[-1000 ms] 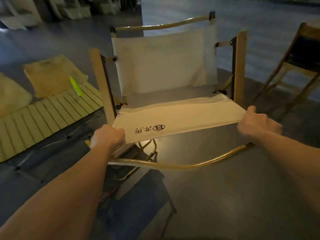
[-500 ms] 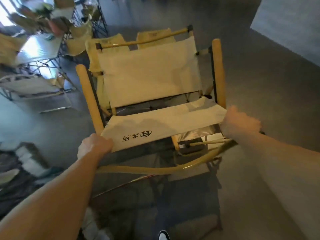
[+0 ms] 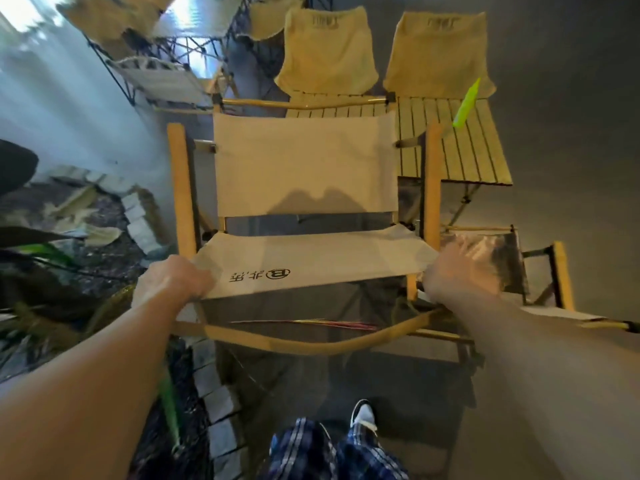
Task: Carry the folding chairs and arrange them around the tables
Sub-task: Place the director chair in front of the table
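Chair: I hold a folding chair (image 3: 304, 188) out ahead of me, open, its canvas back facing away and its seat edge toward me; it looks to be lifted off the floor, though its feet are hidden, so I cannot be sure.
Left hand: my left hand (image 3: 173, 282) is curled round the near left corner of the seat, fingers tucked under the canvas.
Right hand: my right hand (image 3: 457, 271) is blurred; it sits at the near right corner of the seat and seems to be gripping it, but I cannot tell how the fingers lie.
Why held so: a hand on each front corner keeps the chair level and the frame clear of my legs (image 3: 329, 452) as I walk, I judge.
Bench: a slatted bench (image 3: 460, 143) stands just beyond the chair's back, with a yellow-green object (image 3: 467, 102) lying on it.
Other seats: two tan chairs (image 3: 325, 50) stand at the bench's far side; another chair (image 3: 540, 268) is at my right, near the bench's end.
Left side: a row of pavers (image 3: 214, 393) edges a bed of plants (image 3: 41, 258).
Stage: I judge the chair is near its place on the bench's near side, not yet set down.
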{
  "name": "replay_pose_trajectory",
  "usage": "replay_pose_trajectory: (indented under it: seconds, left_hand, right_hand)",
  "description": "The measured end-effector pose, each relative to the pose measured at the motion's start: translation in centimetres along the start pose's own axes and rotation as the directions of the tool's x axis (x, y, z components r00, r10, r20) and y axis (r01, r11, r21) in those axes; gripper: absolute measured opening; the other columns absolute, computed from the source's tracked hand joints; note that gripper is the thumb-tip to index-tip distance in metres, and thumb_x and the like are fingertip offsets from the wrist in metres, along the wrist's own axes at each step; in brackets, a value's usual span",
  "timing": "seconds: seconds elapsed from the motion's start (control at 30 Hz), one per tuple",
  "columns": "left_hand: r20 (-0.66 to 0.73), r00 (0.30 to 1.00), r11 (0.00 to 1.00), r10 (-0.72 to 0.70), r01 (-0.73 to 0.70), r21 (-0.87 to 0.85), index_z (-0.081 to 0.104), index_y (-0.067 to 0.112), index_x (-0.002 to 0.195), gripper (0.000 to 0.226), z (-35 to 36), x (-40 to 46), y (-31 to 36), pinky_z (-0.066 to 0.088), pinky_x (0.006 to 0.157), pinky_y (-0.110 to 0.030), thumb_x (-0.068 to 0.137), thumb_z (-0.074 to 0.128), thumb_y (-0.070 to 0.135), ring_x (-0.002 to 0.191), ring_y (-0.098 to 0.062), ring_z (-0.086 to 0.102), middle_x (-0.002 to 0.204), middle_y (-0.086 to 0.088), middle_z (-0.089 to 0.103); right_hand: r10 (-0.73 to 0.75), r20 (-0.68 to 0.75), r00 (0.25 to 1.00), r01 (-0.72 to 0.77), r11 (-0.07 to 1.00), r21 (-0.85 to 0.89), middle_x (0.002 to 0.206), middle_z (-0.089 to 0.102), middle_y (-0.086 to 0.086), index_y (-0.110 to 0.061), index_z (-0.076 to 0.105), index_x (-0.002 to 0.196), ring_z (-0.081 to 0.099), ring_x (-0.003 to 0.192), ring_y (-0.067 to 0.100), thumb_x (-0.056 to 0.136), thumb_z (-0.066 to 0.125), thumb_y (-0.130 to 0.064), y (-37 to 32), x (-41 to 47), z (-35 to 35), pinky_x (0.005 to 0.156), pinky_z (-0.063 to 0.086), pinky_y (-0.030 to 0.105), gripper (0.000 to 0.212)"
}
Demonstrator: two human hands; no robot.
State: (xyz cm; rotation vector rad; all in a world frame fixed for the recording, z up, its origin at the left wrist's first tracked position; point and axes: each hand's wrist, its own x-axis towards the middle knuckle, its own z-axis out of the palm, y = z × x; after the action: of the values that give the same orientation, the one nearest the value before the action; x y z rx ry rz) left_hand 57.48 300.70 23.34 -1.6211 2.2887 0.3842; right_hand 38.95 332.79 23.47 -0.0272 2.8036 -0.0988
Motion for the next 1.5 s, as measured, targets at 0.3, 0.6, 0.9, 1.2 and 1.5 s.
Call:
replay_pose_trajectory:
  seconds: [0.3, 0.6, 0.9, 1.2, 1.5]
  left_hand:
    - [0.129, 0.991, 0.994, -0.023, 0.008, 0.111, 0.061, 0.01, 0.103, 0.04, 3.7, 4.6, -3.3, 0.048, 0.059, -0.037, 0.085, 0.053, 0.045, 0.076, -0.031, 0.059, 0.088, -0.012, 0.06]
    - [0.229, 0.973, 0.97, -0.003, -0.053, 0.236, 0.06, 0.007, 0.097, 0.037, 9.1, 11.2, -3.0, 0.038, 0.048, -0.032, 0.089, 0.054, 0.043, 0.065, -0.026, 0.054, 0.081, -0.011, 0.056]
    - [0.298, 0.954, 0.956, 0.033, -0.117, 0.268, 0.062, 0.003, 0.102, 0.04, 16.7, 18.0, -0.2, 0.051, 0.063, -0.035, 0.088, 0.055, 0.041, 0.072, -0.031, 0.057, 0.086, -0.014, 0.059]
    - [0.352, 0.93, 0.923, 0.104, -0.222, 0.315, 0.06, 0.001, 0.1, 0.035, 21.0, 23.2, 4.5, 0.033, 0.044, -0.03, 0.092, 0.055, 0.035, 0.061, -0.024, 0.048, 0.075, -0.011, 0.051]
    - [0.411, 0.906, 0.908, 0.106, -0.256, 0.331, 0.058, 0.004, 0.095, 0.021, 26.2, 25.5, 7.1, 0.04, 0.045, -0.03, 0.092, 0.058, 0.025, 0.066, -0.024, 0.057, 0.083, -0.013, 0.056]
  right_hand:
    - [0.067, 0.142, 0.988, -0.047, 0.99, -0.136, 0.118, 0.062, 0.014, -0.019, 0.035, 0.139, 0.059, 0.111, 0.037, 0.096, 0.05, -0.027, -2.8, -0.3, 7.3, 0.093, 0.049, 0.055, 0.047]
    - [0.224, 0.251, 0.942, -0.168, 0.959, -0.226, 0.125, 0.06, 0.013, -0.022, 0.038, 0.136, 0.057, 0.117, 0.036, 0.098, 0.048, -0.023, -4.5, 0.2, 14.1, 0.094, 0.049, 0.055, 0.04]
    - [0.264, 0.27, 0.926, -0.174, 0.933, -0.316, 0.128, 0.058, 0.014, -0.02, 0.036, 0.139, 0.055, 0.12, 0.037, 0.097, 0.053, -0.025, -6.1, 6.9, 19.4, 0.093, 0.047, 0.049, 0.046]
    - [0.283, 0.283, 0.916, -0.197, 0.934, -0.297, 0.122, 0.06, 0.014, -0.019, 0.04, 0.135, 0.057, 0.115, 0.037, 0.095, 0.058, -0.025, -6.4, 12.9, 24.7, 0.089, 0.048, 0.05, 0.045]
    - [0.341, 0.362, 0.868, -0.222, 0.917, -0.332, 0.118, 0.06, 0.013, -0.017, 0.048, 0.127, 0.058, 0.114, 0.034, 0.093, 0.058, -0.025, -5.7, 16.8, 27.8, 0.093, 0.05, 0.047, 0.036]
